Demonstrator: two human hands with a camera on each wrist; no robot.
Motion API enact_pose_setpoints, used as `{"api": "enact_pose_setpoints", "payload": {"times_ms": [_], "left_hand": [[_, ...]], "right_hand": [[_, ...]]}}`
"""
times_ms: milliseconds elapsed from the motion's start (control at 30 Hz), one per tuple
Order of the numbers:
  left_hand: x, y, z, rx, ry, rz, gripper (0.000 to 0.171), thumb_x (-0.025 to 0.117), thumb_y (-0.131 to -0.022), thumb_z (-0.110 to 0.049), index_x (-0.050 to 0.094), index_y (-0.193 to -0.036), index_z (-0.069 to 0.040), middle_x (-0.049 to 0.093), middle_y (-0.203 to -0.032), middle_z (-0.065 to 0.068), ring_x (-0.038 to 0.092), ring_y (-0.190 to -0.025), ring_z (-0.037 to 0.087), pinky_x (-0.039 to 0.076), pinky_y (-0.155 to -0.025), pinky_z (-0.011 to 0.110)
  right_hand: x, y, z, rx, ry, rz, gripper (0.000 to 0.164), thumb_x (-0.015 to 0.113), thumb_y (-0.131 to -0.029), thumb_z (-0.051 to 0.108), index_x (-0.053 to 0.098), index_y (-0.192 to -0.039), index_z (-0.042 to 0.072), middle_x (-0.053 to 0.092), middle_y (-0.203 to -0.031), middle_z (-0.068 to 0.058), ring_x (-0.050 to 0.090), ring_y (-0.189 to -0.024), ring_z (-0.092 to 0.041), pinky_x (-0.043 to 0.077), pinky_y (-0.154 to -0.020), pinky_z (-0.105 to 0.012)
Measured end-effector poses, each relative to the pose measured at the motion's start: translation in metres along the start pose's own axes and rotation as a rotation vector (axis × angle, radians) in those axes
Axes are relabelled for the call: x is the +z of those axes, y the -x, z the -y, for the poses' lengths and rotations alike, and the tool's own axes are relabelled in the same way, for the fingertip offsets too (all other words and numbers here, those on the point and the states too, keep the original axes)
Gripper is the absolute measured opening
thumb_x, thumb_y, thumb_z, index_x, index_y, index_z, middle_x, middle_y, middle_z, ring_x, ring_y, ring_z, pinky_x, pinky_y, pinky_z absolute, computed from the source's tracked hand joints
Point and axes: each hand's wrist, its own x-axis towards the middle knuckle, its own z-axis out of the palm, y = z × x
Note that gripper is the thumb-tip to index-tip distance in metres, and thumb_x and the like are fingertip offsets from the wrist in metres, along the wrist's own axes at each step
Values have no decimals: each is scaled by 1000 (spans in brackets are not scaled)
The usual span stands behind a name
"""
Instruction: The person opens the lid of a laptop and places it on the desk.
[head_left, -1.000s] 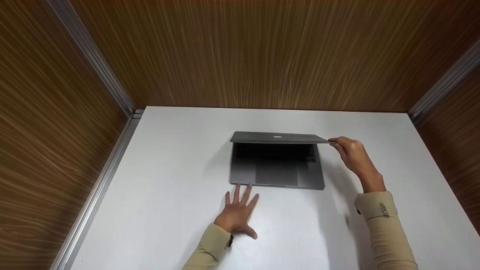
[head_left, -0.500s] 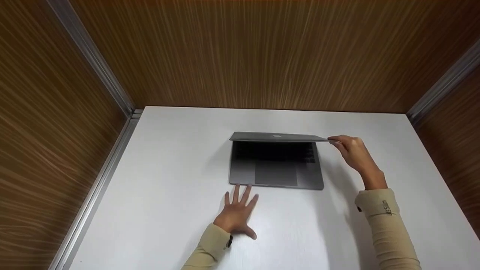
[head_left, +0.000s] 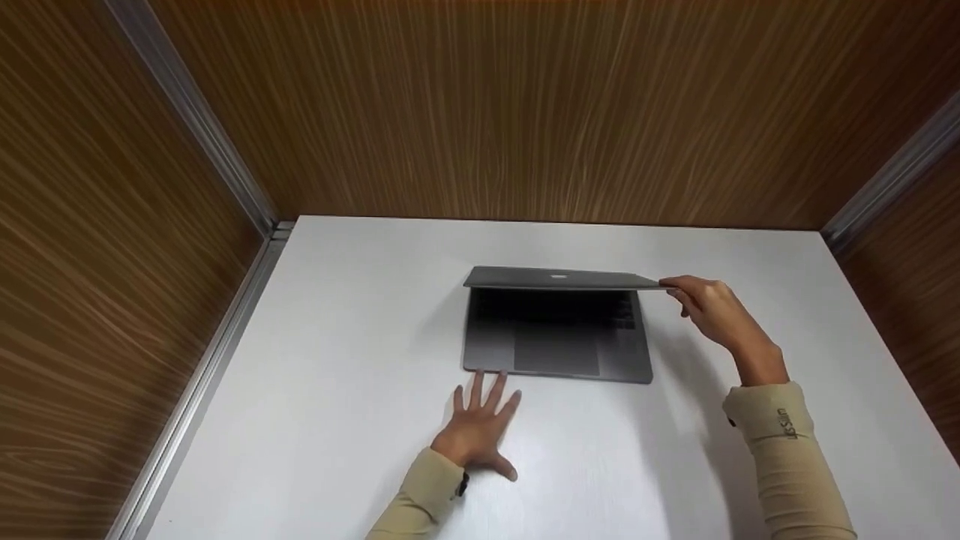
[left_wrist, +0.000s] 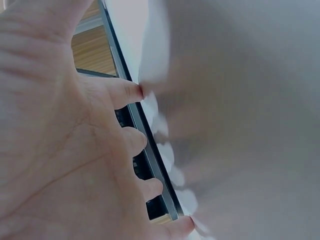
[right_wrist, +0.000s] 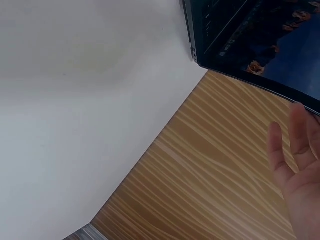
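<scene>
"What reaches you from the rig?"

"At my end, a laptop sits on the desk, its base flat and its lid partly raised. The person's right hand pinches the lid's right-hand corner, fingers closed on the thin edge. I'd say the corner gives good leverage and keeps those fingers off most of the screen, which I see lit in the right wrist view."

"And the left?"

"The left hand is palm down, fingers straight and widely spread, holding nothing, two tips right at the base's front edge. I take it to be steadying the base against sliding; whether it presses, I can't tell."

"Surfaces?"

"The laptop looks like smooth grey metal, slim, with rounded corners. The white desk has a soft sheen, so I'd judge it slick. Brown panels with streaky wood grain stand around it."
</scene>
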Motion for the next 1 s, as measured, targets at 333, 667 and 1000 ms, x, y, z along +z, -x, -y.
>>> {"api": "enact_pose_setpoints", "payload": {"times_ms": [333, 667, 1000], "left_hand": [[-2, 2, 6, 19, 28, -28, 122, 91, -62, -59, 34, -159, -11, 14, -166, 21, 8, -149, 52, 20, -112, 70], [-2, 7, 7, 5, 34, -32, 122, 92, -61, -58, 35, -158, -11, 15, -166, 21, 8, -149, 52, 21, -112, 70], [-5, 9, 6, -11, 38, -17, 123, 92, -61, -58, 33, -159, -11, 12, -167, 21, 4, -150, 51, 19, -112, 70]], "right_hand": [[2, -14, -1, 2, -31, -81, 20, 57, -100, -5, 70, -114, -11, 66, -81, -12, 54, -57, -13, 44, -55, -25], [4, -24, 1, 50, -52, -129, 21, 57, -102, -1, 72, -113, -10, 57, -62, -5, 45, -47, -5, 40, -58, -20], [1, -32, 3, 53, -87, -166, 19, 57, -100, -4, 71, -109, -14, 71, -104, -29, 68, -96, -41, 52, -85, -50]]}}
